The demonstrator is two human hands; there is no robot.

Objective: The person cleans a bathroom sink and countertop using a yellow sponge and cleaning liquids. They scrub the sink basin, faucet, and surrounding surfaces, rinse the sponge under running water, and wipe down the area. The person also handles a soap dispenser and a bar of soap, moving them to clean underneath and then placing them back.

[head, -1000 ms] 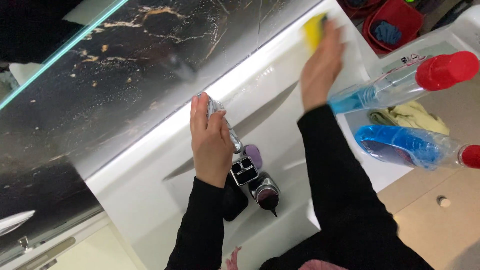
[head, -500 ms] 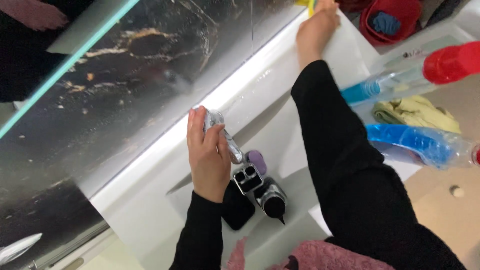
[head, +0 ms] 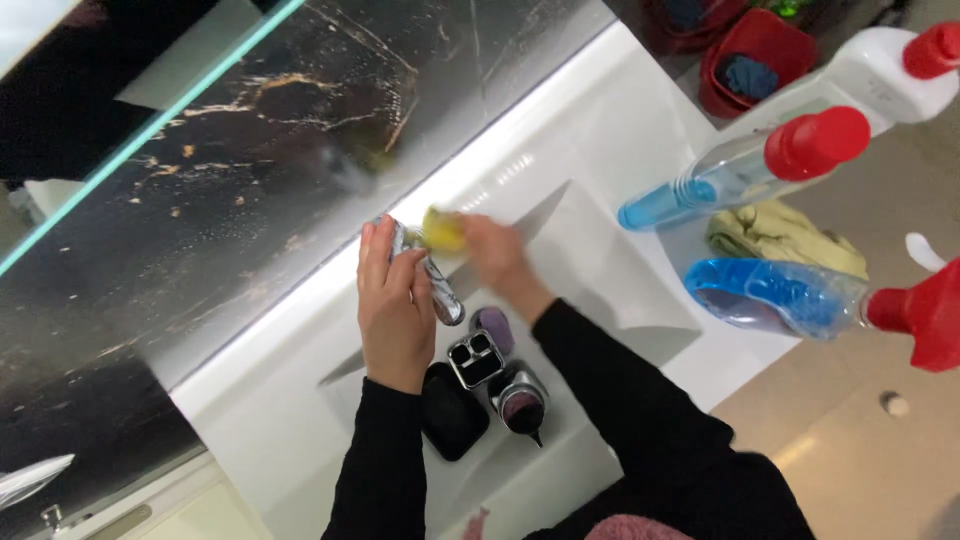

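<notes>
Left hand wrapped around the chrome faucet, fingers closed over its top. Right hand pinches a yellow sponge, pressed to the white sink ledge just at 2 o'clock of the faucet, blurred. Small purple item and dark containers sit in the basin at 5 o'clock of the left hand. Two blue spray bottles with red caps at 3 o'clock, yellow-green cloth between them.

Right hand and yellow sponge smeared by motion blur, chrome faucet half hidden under left hand, red spray bottle — cut off at right edge.
</notes>
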